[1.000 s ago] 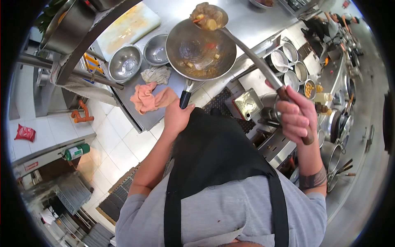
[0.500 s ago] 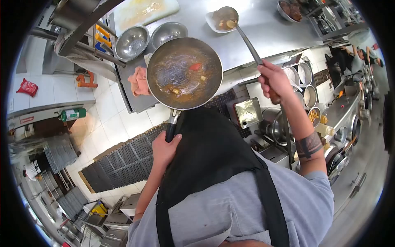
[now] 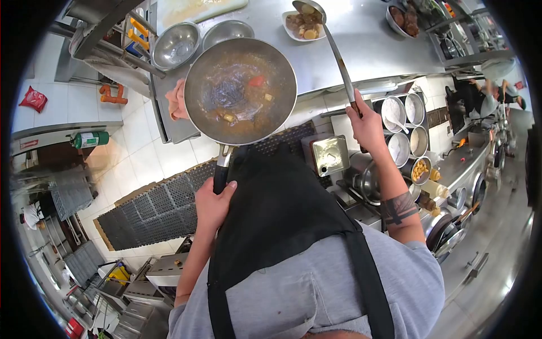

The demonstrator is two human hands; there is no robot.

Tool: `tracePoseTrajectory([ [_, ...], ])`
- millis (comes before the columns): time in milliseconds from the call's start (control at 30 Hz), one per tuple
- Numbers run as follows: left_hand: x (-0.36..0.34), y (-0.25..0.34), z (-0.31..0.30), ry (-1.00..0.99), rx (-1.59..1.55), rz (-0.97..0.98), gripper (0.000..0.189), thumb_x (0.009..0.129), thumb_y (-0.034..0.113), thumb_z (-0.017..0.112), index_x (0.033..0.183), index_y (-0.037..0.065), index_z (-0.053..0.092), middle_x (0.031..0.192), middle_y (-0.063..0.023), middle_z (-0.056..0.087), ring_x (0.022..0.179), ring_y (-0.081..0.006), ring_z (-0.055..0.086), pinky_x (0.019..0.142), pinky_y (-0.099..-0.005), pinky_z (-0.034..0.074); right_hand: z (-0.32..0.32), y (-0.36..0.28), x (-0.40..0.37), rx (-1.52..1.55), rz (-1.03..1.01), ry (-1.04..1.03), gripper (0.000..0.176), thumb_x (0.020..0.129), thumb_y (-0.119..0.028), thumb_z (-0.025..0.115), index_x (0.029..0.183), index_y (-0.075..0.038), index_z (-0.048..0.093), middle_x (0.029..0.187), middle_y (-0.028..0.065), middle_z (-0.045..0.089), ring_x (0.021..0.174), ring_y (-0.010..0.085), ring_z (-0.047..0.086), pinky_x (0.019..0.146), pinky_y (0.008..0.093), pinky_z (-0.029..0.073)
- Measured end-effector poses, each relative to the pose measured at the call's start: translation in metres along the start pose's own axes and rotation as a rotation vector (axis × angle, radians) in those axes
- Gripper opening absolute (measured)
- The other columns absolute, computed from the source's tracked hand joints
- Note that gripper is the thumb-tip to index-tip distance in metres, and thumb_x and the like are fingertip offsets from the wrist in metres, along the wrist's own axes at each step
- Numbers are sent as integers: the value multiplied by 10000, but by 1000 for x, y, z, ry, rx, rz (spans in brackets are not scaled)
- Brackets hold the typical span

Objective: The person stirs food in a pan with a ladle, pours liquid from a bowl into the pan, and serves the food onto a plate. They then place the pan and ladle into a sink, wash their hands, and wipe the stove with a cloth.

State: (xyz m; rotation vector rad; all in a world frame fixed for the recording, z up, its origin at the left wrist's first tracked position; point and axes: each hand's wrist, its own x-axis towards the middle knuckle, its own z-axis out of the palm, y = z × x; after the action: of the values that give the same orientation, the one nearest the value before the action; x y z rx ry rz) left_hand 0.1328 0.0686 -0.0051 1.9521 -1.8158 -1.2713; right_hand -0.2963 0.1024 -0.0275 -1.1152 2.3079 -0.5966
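My left hand (image 3: pixel 212 202) is closed round the black handle of a frying pan (image 3: pixel 195 79), which it holds level in front of the apron. Brown sauce coats the pan's inside, with a red piece (image 3: pixel 256 81) and a few pale chunks in it. My right hand (image 3: pixel 367 125) grips the long handle of a ladle (image 3: pixel 342 68). The ladle's bowl is over the far edge of a white dish (image 3: pixel 293 33) on the steel counter. Chunks of food in brown sauce fill that dish.
Two steel bowls (image 3: pixel 176 46) stand beyond the pan, near a white cutting board (image 3: pixel 197 7). A pink cloth (image 3: pixel 176 100) lies at the counter's left edge. Several round containers (image 3: pixel 398 148) sit at the right. A bowl of meat (image 3: pixel 403 21) is at the back right.
The ladle's bowl has moved from over the dish's middle to its far edge, uncovering the food. The pan has shifted slightly left and up in view.
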Motion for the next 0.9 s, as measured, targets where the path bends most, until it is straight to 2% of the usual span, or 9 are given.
tracePoseTrajectory([
  [267, 10, 2, -3, -36, -9, 4, 360, 883, 324, 814, 880, -2, 662, 728, -140, 671, 669, -246, 653, 673, -400, 512, -4, -8, -11, 118, 52, -14, 608, 1005, -239, 657, 1562, -89, 465, 973, 234, 751, 724, 329, 674, 811, 391, 546],
  [467, 23, -6, -12, -26, 24, 63, 363, 884, 326, 809, 892, -6, 661, 717, -147, 654, 665, -271, 643, 678, -407, 510, -4, -18, -23, -5, 4, 49, 616, 996, -262, 660, 1562, -106, 473, 808, 250, 688, 700, 320, 667, 781, 395, 539],
  [600, 36, -2, -24, -21, 31, 67, 372, 902, 342, 790, 894, -6, 660, 706, -144, 637, 642, -265, 610, 658, -403, 495, -3, -25, -23, -1, 78, 4, 612, 1000, -242, 659, 1562, -97, 468, 812, 250, 691, 719, 307, 676, 813, 397, 541],
  [667, 40, 2, -31, -22, 64, 63, 375, 915, 348, 777, 891, -7, 658, 703, -143, 632, 633, -263, 599, 648, -402, 489, 14, -12, -24, 124, -209, 208, 587, 1012, -219, 654, 1561, -102, 484, 753, 172, 690, 619, 231, 644, 676, 361, 542],
  [700, 42, 5, -34, -24, 15, 72, 379, 929, 353, 761, 885, -7, 652, 695, -140, 624, 627, -260, 594, 641, -400, 484, 12, -16, -25, 122, -207, 207, 587, 1012, -219, 654, 1561, -102, 484, 753, 172, 690, 619, 231, 644, 676, 361, 542],
  [767, 48, 5, -39, -28, -27, 87, 385, 944, 358, 746, 878, -8, 645, 686, -138, 615, 620, -258, 589, 633, -399, 479, 2, -36, -28, 504, 195, -29, 563, 1021, -179, 648, 1563, -129, 502, 710, 71, 634, 493, 146, 548, 471, 308, 470],
  [800, 53, 4, -42, -31, 0, 113, 389, 953, 353, 736, 871, -17, 643, 671, -116, 597, 625, -214, 556, 623, -391, 463, 2, -46, -32, 509, 192, -27, 563, 1021, -179, 648, 1563, -129, 502, 710, 71, 634, 493, 146, 548, 471, 308, 470],
  [833, 58, 2, -45, -33, 26, 135, 395, 961, 347, 725, 865, -26, 640, 656, -95, 580, 629, -171, 524, 613, -384, 448, 4, -54, -40, 821, 263, -11, 545, 1035, -185, 630, 1560, -133, 494, 704, 40, 586, 451, 119, 485, 411, 284, 410],
  [900, 66, 4, -47, -17, 23, 161, 402, 961, 349, 725, 858, -28, 630, 656, -106, 578, 627, -188, 528, 613, -390, 446, 3, -49, -56, 1328, 347, -82, 462, 1088, -227, 545, 1535, -159, 452, 712, 25, 509, 388, 102, 381, 316, 280, 344],
])
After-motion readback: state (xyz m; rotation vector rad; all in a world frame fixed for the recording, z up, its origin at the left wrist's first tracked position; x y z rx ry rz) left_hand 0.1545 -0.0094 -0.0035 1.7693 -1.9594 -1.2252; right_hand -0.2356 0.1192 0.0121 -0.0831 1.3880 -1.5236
